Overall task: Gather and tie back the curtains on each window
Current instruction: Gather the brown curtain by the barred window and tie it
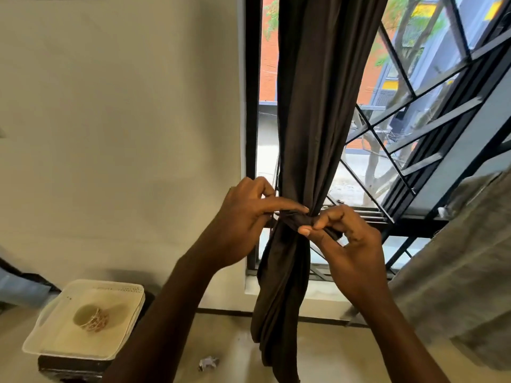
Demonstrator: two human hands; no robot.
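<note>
Hanging in front of the window (431, 111), the dark brown curtain (318, 92) is bunched tight at its middle by a tie-back band (294, 220) of the same fabric. Both hands are pinching that band: left hand (243, 217) from the left with its index finger laid along it, right hand (345, 239) gripping the other end. A grey curtain (456, 272) hangs loose off to the right.

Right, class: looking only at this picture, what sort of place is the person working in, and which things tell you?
Probably a room in a home or flat. A dark curtain hangs at a barred window facing brick buildings, a plain white wall stands beside it, and a plastic container sits low on a stand.
</note>
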